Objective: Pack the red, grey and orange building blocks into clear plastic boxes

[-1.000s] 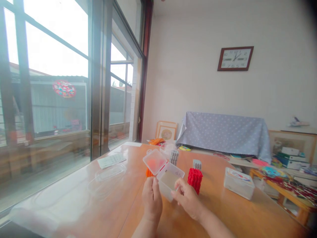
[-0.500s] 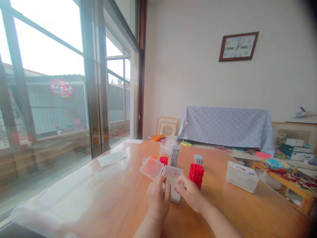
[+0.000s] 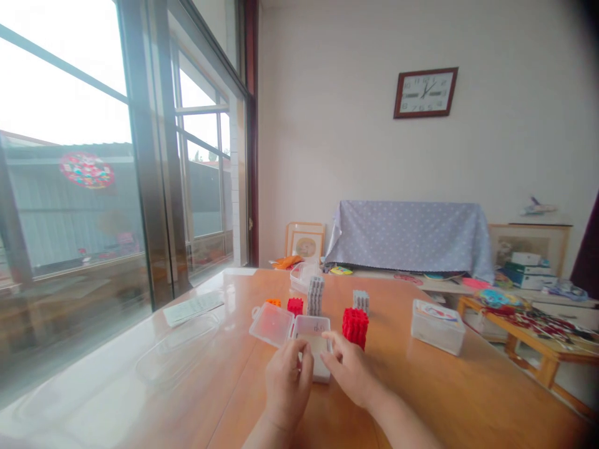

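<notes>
One bare left hand, fingers curled, thumb and forefinger nearly meeting, is at the near left side of an open translucent plastic box on the brown wooden table. The right hand, fingers loosely bent, is at its right side. I cannot tell whether either grips anything. Right of the box stands a bright-red ridged block.
</notes>
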`<control>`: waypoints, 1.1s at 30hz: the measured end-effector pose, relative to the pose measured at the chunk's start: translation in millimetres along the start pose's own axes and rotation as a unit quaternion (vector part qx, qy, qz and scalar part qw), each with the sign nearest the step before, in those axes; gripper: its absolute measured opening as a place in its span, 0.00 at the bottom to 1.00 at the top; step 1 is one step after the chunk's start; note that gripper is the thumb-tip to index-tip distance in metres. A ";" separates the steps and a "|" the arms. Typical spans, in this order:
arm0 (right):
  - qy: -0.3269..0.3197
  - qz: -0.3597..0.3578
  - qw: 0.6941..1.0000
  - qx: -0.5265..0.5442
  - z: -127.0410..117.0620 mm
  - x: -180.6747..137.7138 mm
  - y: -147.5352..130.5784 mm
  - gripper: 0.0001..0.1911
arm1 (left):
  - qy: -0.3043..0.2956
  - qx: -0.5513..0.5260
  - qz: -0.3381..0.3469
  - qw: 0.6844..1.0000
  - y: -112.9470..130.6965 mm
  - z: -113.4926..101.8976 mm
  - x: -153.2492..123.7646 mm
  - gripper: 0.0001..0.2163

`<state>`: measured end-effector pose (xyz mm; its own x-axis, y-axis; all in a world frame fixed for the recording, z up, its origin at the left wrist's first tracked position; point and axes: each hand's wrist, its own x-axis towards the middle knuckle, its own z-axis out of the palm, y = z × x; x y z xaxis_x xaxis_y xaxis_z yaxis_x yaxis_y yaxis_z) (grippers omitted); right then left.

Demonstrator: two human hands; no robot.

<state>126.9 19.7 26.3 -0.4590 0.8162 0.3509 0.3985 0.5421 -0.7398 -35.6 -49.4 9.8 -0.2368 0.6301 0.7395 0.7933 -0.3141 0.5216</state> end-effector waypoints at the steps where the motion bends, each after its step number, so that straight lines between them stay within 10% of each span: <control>1: -0.002 0.001 1.000 -0.004 -2.1 -1.1 -2.3 0.23 | 0.000 0.000 0.001 1.000 0.0 0.3 0.0 0.09; 33: 0.063 -0.063 0.996 -0.002 -4.1 -6.2 -4.0 0.07 | 0.031 0.077 0.081 0.993 -2.0 2.4 0.3 0.06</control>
<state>131.4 13.3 29.4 -0.4022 0.7600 0.5105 0.3476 0.6426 -0.6828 -35.9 -46.8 8.0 -0.1284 0.5336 0.8359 0.8990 -0.2933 0.3252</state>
